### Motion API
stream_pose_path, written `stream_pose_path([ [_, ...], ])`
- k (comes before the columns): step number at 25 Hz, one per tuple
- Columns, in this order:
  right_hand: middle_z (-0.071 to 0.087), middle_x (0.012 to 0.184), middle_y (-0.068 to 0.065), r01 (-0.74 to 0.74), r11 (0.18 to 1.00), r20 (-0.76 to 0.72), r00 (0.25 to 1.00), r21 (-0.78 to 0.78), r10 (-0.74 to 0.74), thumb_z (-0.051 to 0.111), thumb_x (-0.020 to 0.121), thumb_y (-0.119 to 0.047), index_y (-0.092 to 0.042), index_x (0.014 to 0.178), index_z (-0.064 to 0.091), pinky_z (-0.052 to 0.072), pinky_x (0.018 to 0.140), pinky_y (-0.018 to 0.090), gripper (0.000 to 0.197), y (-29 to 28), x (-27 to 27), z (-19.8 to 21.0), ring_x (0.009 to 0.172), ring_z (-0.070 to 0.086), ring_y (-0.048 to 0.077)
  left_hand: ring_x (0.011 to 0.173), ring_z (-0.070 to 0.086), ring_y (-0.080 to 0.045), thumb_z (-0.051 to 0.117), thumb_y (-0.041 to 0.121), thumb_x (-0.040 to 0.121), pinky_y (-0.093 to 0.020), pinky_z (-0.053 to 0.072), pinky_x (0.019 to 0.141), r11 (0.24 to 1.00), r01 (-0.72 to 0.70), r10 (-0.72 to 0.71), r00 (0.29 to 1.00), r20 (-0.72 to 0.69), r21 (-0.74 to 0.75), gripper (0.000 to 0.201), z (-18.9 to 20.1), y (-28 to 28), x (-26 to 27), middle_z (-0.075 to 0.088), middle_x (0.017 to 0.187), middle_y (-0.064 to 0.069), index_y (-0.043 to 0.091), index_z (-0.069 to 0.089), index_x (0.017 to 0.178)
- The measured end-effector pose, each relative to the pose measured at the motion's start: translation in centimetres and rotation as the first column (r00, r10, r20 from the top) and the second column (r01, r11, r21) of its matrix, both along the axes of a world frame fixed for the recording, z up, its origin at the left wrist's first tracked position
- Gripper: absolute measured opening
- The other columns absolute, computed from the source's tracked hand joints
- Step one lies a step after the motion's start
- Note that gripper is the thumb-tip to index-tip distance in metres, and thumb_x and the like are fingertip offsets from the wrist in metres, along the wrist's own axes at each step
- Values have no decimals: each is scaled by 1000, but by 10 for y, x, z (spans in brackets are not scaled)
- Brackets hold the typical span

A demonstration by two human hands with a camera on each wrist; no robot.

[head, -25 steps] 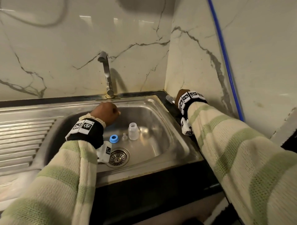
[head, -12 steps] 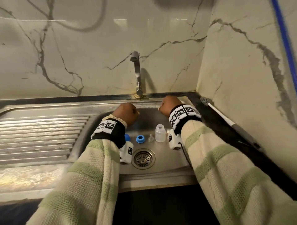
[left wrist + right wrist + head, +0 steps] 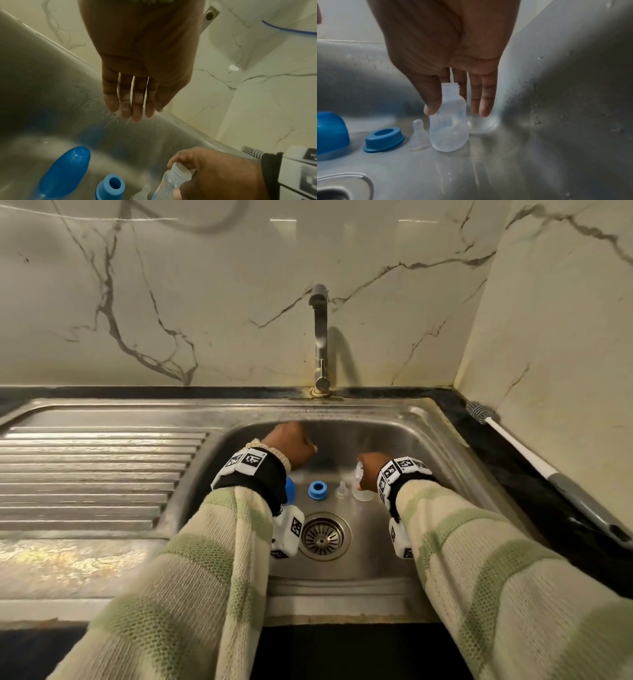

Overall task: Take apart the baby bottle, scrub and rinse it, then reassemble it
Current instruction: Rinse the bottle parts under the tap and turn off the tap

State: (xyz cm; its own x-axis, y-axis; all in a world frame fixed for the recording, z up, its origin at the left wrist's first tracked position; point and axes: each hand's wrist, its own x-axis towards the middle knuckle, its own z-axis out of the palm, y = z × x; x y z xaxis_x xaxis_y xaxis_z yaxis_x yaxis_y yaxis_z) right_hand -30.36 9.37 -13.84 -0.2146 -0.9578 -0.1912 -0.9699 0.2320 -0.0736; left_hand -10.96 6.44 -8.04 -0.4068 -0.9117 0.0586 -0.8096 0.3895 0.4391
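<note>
Right hand (image 3: 447,56) newly around bottle (image 3: 449,121)

Warm, dim indoor light; pale glare streaks lie on the marble wall (image 3: 205,302) above the tap (image 3: 320,337), which casts a soft shadow to its right. Wide-angle bending curves the sink (image 3: 428,419) rim. Both wrist views are soft, blurred toward their edges.

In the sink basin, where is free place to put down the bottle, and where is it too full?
Free: basin floor right of the bottle, toward the right wall, and the ribbed drainboard. Crowded: the row of blue cap, blue ring and nipple, with the drain in front.
</note>
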Motion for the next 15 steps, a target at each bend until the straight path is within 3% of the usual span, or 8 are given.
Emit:
stream_pose_path([
  [3,68,113,10,-5,1000,41,999,-20,5,73,76,-26,-13,108,66,53,86,32,34,-7,-4,3,104,65,31,82,65,-24,61,26,94,-31,46,74,1000,-5,5,1000,0,9,24,-1,-3,0,68,84,-9,7,73,85],
  [6,66,114,11,40,994,83,996,-99,-32,69,82,-25,-8,113,62,50,82,32,36,3,-5,23,104,64,31,84,66,-24,61,28,94,-33,48,76,998,-3,0,999,40,57,23,-6,-5,0,67,84,-8,9,71,86],
  [9,61,115,11,118,948,253,967,-296,-41,71,77,-30,-14,117,52,45,77,32,47,14,-5,51,103,60,31,96,66,-25,62,30,94,-36,52,88,998,-15,11,998,61,61,24,0,-3,2,71,103,-9,11,71,105],
  [11,60,116,11,149,907,371,928,-395,9,73,72,-32,-17,115,52,44,79,31,50,22,2,68,102,59,30,103,65,-27,62,30,93,-36,51,93,998,-36,33,998,61,53,30,7,-2,5,70,113,-10,11,71,114],
  [15,57,122,8,125,878,439,892,-463,105,73,73,-31,-22,119,52,48,87,36,51,39,36,85,103,57,26,97,65,-27,64,33,92,-34,52,87,994,-103,101,993,65,22,31,24,-2,12,71,109,-11,9,72,110],
])
